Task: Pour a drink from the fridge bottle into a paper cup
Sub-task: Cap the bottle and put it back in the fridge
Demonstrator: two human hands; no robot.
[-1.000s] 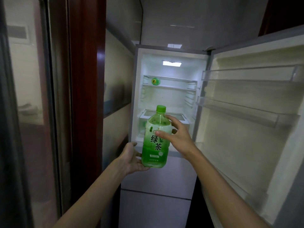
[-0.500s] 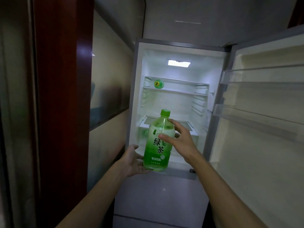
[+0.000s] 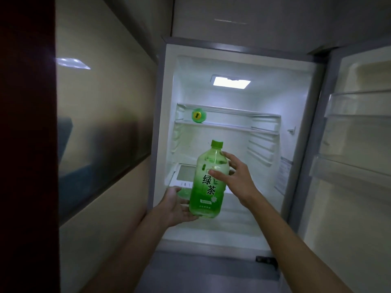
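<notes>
The bottle (image 3: 208, 182) is a clear plastic one with a green cap (image 3: 217, 143). Its green label (image 3: 209, 187) carries two large dark characters, 绿茶, one above the other. A pale strip of smaller print lower down is too small to read. Pale green liquid fills it to the shoulder.

The bottle is held upright in the air, in front of the open fridge (image 3: 232, 49) at its lower shelf level. The left hand (image 3: 177, 206) cups the base from below and the left side, thumb raised. The right hand (image 3: 234, 178) grasps the upper body, with its thumb across the top of the label and its fingers curled round the shoulder.

Inside, a lamp (image 3: 231, 82) glows in the white ceiling. A small round green and yellow object (image 3: 198, 116) sits at the left on the upper shelf (image 3: 228, 125); its marking cannot be read. A sticker (image 3: 284, 176) on the right inner wall is blurred.

The fridge door (image 3: 349, 218) stands open on the right, with clear bins (image 3: 357, 102). On the left are a glossy beige wall panel (image 3: 101, 123) and a dark red frame (image 3: 27, 144).
</notes>
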